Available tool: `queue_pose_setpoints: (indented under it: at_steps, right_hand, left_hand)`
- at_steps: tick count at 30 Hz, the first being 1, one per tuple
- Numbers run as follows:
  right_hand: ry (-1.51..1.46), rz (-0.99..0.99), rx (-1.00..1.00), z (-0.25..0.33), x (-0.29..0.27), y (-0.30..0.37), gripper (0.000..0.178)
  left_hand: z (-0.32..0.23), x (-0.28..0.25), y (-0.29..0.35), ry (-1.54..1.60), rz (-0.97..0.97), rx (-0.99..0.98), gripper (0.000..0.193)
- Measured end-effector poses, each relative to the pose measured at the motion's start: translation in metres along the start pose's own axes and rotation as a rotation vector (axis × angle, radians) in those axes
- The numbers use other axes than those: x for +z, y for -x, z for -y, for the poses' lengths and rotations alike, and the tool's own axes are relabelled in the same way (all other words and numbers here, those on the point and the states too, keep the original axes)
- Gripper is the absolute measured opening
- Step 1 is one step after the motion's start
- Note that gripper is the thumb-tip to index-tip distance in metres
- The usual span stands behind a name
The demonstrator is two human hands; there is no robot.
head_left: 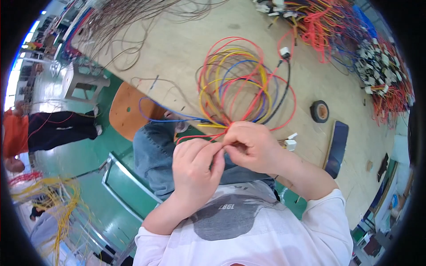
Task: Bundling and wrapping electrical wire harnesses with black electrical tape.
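Pinching with small, calm moves looks like the best way to work here. Your left hand (195, 164) is closed in a pinch, its fingertips meeting the other hand's tips. What it nips is too small to tell. Your right hand (255, 148) is curled closed at the neck of the wire bundle (233, 80), and it seems to grip it there. Let that hand be the strong one, so the wires don't slide, and let the other do the tiny finger work. Squeeze just enough; a hard pull could bend a wire.

Close by, a red wire (188, 137) bows out over your left fingers, and a short yellow end (209, 126) pokes out next to the neck. Mind both, so they don't get caught under your thumb. The bundle's big loops lie on the table (173, 57), just past your hands. Leave them flat and loose there. The blue loop (166, 116) hangs past the table's edge, so it could snag on your knee.

Farther out, a white plug (285, 52) sits beyond the loops. The black tape roll (320, 111) and the phone (336, 148) are off to your right, well apart from the bundle.
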State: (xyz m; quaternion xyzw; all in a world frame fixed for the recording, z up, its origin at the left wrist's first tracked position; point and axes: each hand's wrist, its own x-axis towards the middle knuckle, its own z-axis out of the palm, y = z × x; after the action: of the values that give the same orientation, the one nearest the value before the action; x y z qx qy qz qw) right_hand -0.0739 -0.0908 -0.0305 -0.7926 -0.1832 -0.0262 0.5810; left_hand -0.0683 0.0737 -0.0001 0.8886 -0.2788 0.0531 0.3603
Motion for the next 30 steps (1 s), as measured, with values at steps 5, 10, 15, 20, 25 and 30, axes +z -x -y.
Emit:
queue_pose_setpoints:
  at_steps: [5,10,15,20,25,30]
  right_hand:
    - [0.090,-0.073,-0.105,0.008,-0.009,0.006,0.017]
    - [0.703,-0.547,0.239,0.014,-0.058,0.053,0.024]
    - [1.083,-0.574,0.392,-0.018,-0.084,0.084,0.022]
    - [0.297,-0.651,0.518,0.015,-0.060,0.083,0.019]
    - [-0.709,-0.360,0.687,0.051,0.007,0.072,0.024]
    - [-0.553,-0.364,0.580,0.049,0.027,0.067,0.023]
  left_hand:
    - [0.003,0.007,0.003,0.132,-0.026,-0.151,0.008]
    - [0.009,0.004,0.016,0.405,0.046,-0.451,0.005]
    - [0.014,0.011,0.023,0.705,0.073,-0.611,0.004]
    - [0.011,0.013,0.027,0.853,0.102,-0.683,0.004]
    - [0.008,0.017,0.030,0.795,0.131,-0.643,0.003]
    - [0.008,0.015,0.033,0.628,0.102,-0.480,0.004]
